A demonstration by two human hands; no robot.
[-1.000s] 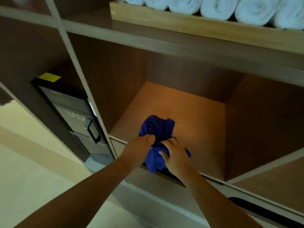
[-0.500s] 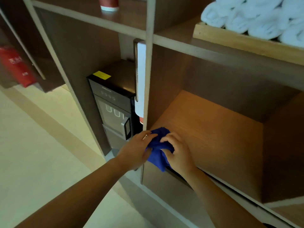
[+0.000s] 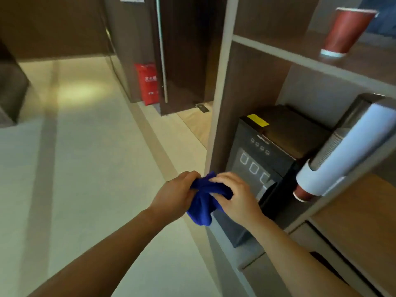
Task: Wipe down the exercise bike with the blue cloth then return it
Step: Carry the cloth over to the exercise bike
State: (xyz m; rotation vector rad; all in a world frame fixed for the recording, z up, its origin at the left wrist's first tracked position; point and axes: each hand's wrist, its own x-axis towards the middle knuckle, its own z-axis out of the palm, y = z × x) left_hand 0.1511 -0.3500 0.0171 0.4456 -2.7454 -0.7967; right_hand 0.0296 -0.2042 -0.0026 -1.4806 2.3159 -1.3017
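The blue cloth (image 3: 203, 200) is bunched up in the air between both hands, in front of the shelving unit's left upright. My left hand (image 3: 175, 194) grips its left side and my right hand (image 3: 235, 196) grips its right side, with a fold hanging down below them. No exercise bike is in view.
A black water dispenser (image 3: 267, 159) sits in the shelf bay just right of my hands, with a white cup holder (image 3: 342, 153) beside it. A red paper cup (image 3: 345, 31) stands on the shelf above. A red fire extinguisher box (image 3: 147, 84) stands by the far wall. Pale floor (image 3: 85, 168) spreads left.
Both hands lifted the blue cloth off the lit wooden shelf and carried it left past the dispenser. My view swung left towards the floor.
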